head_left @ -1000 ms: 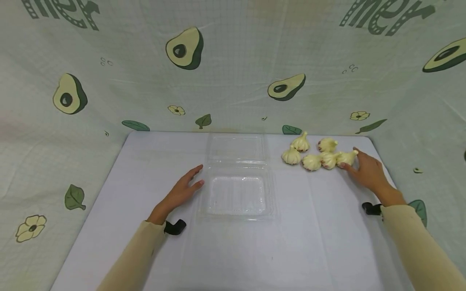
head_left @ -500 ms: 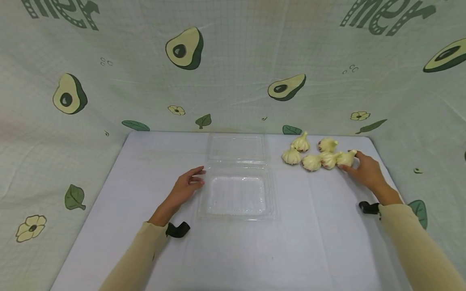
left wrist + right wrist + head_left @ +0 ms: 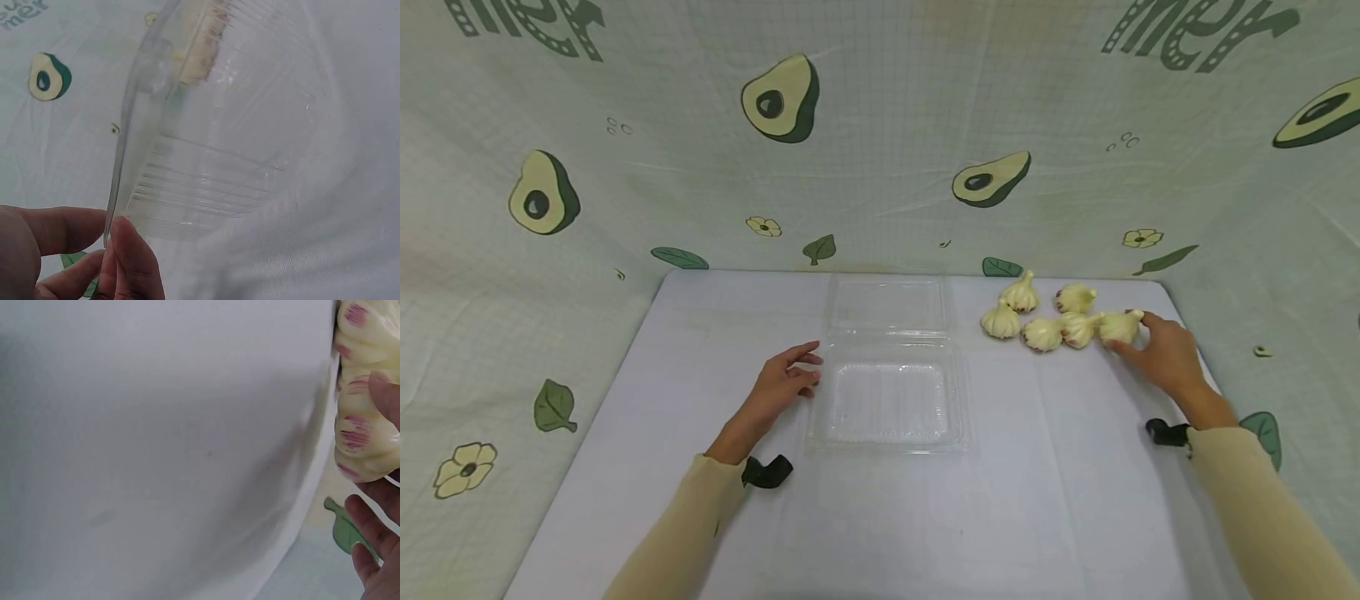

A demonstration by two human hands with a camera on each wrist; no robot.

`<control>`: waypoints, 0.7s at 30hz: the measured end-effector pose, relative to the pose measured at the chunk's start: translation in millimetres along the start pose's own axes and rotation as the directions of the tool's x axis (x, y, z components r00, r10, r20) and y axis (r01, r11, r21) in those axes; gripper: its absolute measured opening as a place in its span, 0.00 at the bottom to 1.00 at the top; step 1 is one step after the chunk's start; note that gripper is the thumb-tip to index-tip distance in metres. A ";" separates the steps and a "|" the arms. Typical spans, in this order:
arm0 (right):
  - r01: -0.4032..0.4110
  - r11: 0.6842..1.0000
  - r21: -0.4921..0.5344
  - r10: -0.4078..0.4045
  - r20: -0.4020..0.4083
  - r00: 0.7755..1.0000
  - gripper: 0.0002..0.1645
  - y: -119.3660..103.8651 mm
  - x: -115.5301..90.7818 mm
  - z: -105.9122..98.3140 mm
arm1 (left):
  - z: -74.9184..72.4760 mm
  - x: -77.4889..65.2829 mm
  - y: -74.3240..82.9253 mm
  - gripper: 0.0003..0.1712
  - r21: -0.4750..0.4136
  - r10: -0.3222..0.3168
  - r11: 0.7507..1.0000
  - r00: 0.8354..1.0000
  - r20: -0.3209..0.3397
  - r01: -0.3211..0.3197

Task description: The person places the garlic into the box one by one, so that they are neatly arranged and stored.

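Garlic bulb (image 3: 1120,328), head view: it was placed at the right end of its cluster, near the far right corner of the white tabletop (image 3: 917,525); it was gripped between the thumb and fingers of the right hand (image 3: 1161,354), its stem pointed toward that hand.
Five other bulbs (image 3: 1042,335): they were grouped to the left, the nearest just beside the gripped one.
Tabletop edges: the far edge was seen a little behind the cluster; the right edge was partly covered by the right hand and wrist.
Room in front: a wide stretch of white surface was shown between the container and the right forearm.
Clear container (image 3: 887,404): it was set well to the left of the gripped bulb, its lid (image 3: 887,304) laid back toward the far edge.
Left hand (image 3: 775,383): it was held at the container's left side.
Container rim (image 3: 117,172), left wrist view: it was pinched between the left fingertips; pale, purple-marked shapes were seen, blurred, through the plastic.
Gripped bulb, right wrist view: it was cut off by the frame; its purple-streaked side was touched by one digit.
Tabletop border: it was seen curving close beside the bulb, with printed cloth (image 3: 350,531) beyond.
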State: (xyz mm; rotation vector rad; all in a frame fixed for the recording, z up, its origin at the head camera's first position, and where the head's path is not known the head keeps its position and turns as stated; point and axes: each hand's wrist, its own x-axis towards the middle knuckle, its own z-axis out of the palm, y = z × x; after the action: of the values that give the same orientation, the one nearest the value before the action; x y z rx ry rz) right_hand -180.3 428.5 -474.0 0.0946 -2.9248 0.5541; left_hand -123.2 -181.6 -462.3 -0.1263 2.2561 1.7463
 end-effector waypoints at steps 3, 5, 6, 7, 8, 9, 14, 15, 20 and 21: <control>0.009 1.000 -0.009 -0.010 -0.032 0.999 0.39 -1.9 -3.1 -6.4 | 0.2 0.5 1.1 0.34 -0.008 -0.010 1.000 1.000 -0.007 0.010; 0.015 1.000 -0.015 -0.015 -0.060 0.998 0.38 -4.6 -4.9 -11.6 | 0.4 0.7 1.3 0.33 -0.013 -0.019 1.000 1.000 -0.013 0.019; 0.018 1.000 -0.016 -0.019 -0.072 0.997 0.37 -6.9 -5.6 -14.4 | 0.5 0.8 1.4 0.33 -0.016 -0.023 1.000 1.000 -0.017 0.023; 0.021 1.000 -0.017 -0.022 -0.085 0.996 0.37 -10.0 -6.3 -17.3 | 0.6 0.9 1.3 0.33 -0.020 -0.027 0.999 0.999 -0.020 0.027; 0.020 1.000 -0.016 -0.022 -0.093 0.995 0.37 -13.2 -7.1 -20.4 | 0.6 0.8 1.4 0.33 -0.025 -0.031 0.999 0.999 -0.023 0.031; 0.020 1.000 -0.018 -0.022 -0.100 0.995 0.36 -17.1 -7.9 -23.7 | 0.5 0.8 1.2 0.33 -0.029 -0.035 0.999 0.999 -0.025 0.034; 0.037 0.999 -0.023 -0.039 -0.119 0.992 0.37 -45.7 -11.2 -40.6 | -0.3 0.1 0.3 0.32 -0.050 -0.038 0.998 0.999 -0.027 0.036; 0.050 0.998 -0.029 -0.053 -0.125 0.991 0.37 -52.6 -11.6 -43.6 | -0.2 -0.1 0.0 0.31 -0.051 -0.037 0.998 0.999 -0.026 0.036; 0.154 0.987 -0.039 -0.158 -0.153 0.975 0.38 -88.6 -14.3 -52.1 | -0.2 -1.3 -0.1 0.31 -0.050 -0.040 0.998 0.999 -0.023 0.038; 0.175 0.984 -0.033 -0.178 -0.157 0.971 0.39 -95.9 -15.0 -52.7 | -0.2 -1.5 -0.2 0.31 -0.048 -0.040 0.998 0.999 -0.021 0.039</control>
State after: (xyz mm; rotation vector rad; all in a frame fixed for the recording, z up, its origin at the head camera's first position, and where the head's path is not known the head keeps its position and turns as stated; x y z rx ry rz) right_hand -148.9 359.2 -393.9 0.2914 -2.7302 0.4819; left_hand -121.7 -181.9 -462.1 -0.1992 2.2127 1.7874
